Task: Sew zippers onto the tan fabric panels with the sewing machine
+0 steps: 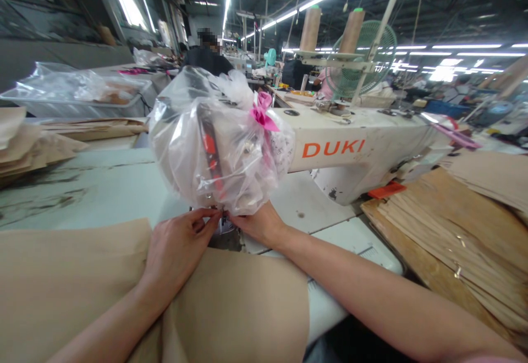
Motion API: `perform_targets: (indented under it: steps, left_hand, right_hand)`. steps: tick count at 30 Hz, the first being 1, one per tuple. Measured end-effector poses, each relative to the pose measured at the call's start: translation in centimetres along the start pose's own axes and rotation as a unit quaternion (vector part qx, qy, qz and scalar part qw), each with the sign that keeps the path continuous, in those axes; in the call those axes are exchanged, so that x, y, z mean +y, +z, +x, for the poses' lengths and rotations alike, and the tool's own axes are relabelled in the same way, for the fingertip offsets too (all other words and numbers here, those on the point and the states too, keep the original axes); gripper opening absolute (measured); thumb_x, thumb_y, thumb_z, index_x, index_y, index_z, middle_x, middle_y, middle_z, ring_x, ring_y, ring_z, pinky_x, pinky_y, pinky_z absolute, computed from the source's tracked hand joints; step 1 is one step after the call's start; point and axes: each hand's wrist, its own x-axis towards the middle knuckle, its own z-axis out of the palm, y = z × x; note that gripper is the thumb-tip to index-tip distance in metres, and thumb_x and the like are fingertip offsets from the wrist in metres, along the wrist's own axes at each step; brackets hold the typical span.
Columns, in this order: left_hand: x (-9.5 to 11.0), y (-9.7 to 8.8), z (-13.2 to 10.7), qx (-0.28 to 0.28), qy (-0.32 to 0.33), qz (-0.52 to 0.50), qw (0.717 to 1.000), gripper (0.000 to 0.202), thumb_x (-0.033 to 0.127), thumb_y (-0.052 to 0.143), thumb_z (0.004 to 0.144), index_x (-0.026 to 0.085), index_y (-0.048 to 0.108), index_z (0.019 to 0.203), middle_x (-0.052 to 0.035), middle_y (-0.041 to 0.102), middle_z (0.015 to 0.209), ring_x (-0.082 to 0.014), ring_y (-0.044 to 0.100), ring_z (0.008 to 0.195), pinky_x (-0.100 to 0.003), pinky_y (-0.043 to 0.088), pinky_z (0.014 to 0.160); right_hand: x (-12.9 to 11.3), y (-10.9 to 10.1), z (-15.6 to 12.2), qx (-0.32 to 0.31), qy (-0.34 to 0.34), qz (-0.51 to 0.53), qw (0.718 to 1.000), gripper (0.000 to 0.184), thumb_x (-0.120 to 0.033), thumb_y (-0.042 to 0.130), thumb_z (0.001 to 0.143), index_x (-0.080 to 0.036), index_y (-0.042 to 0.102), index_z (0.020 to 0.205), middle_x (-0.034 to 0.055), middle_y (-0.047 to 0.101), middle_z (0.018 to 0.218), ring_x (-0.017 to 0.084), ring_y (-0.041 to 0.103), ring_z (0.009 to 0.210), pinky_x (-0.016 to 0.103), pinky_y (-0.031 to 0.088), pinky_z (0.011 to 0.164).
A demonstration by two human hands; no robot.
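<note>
A stack of cut tan pieces (37, 148) lies at the far left of the table; nearer, tan fabric (82, 275) spreads across the front edge, beneath the left forearm and short of the presser foot (225, 221); the left hand (177, 247) has its thumb and index finger closed in a pinch just beside that foot, though whether anything fine lies between them I cannot tell; above hangs a clear plastic bag (177, 148) wrapped over the machine head; the right hand (259, 223) reaches in from the other side, its fingertips partly hidden, so I cannot tell their grip; the DUKI sewing machine (371, 132) extends rightward; the step looks like threading or adjusting at the needle; the next move seems to call for steady, precise fingertips.
</note>
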Motion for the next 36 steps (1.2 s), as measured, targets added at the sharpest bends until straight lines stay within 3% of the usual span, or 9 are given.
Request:
perform_targets:
  steps: [10, 17, 23, 29, 36]
  left_hand:
    - [-0.3, 0.0, 0.2, -0.001, 0.005, -0.024, 1.0, 0.039, 0.054, 0.055, 0.082, 0.027, 0.078, 0.098, -0.002, 0.079, 0.08, -0.0233, 0.074, 0.08, -0.027, 0.044, 0.064]
    - [-0.4, -0.3, 0.1, -0.002, 0.02, 0.01, 1.0, 0.04, 0.058, 0.055, 0.081, 0.028, 0.079, 0.094, 0.0045, 0.058, 0.05, -0.0171, 0.059, 0.053, -0.027, 0.036, 0.056]
    - [-0.2, -0.3, 0.1, 0.001, 0.007, 0.002, 1.0, 0.041, 0.056, 0.053, 0.081, 0.027, 0.079, 0.095, 0.0026, 0.064, 0.055, -0.0194, 0.064, 0.061, -0.027, 0.039, 0.059]
    - [0.0, -0.3, 0.0, -0.01, 0.007, 0.016, 1.0, 0.041, 0.054, 0.049, 0.084, 0.029, 0.077, 0.1, -0.0013, 0.078, 0.081, -0.0237, 0.072, 0.08, -0.028, 0.043, 0.065]
    - [0.2, -0.2, -0.3, 0.024, 0.034, 0.078, 0.996, 0.036, 0.05, 0.048, 0.09, 0.03, 0.077, 0.098, -0.0009, 0.077, 0.08, -0.0232, 0.072, 0.082, -0.027, 0.04, 0.063]
  right_hand:
    - [-0.2, 0.4, -0.3, 0.006, 0.009, -0.036, 0.999, 0.015, -0.024, 0.065, 0.083, -0.018, 0.072, 0.096, 0.0108, 0.072, 0.113, 0.028, 0.059, 0.12, 0.033, 0.045, 0.099]
    - [-0.5, -0.3, -0.2, -0.011, 0.009, -0.01, 1.0, 0.016, -0.018, 0.064, 0.082, -0.017, 0.072, 0.096, 0.0097, 0.072, 0.113, 0.027, 0.061, 0.117, 0.032, 0.046, 0.097]
    - [-0.4, -0.9, -0.5, 0.026, 0.038, 0.054, 0.997, 0.017, -0.017, 0.067, 0.08, -0.02, 0.07, 0.097, 0.0056, 0.073, 0.106, 0.024, 0.064, 0.11, 0.028, 0.049, 0.09]
    - [-0.4, -1.5, -0.5, 0.033, 0.045, 0.066, 0.996, 0.013, -0.017, 0.068, 0.079, -0.019, 0.07, 0.092, 0.0065, 0.074, 0.1, 0.024, 0.066, 0.105, 0.028, 0.049, 0.087]
    - [-0.9, -2.1, -0.4, 0.02, 0.067, 0.069, 0.995, 0.009, -0.018, 0.069, 0.079, -0.02, 0.07, 0.088, 0.0054, 0.075, 0.092, 0.025, 0.068, 0.099, 0.029, 0.051, 0.082]
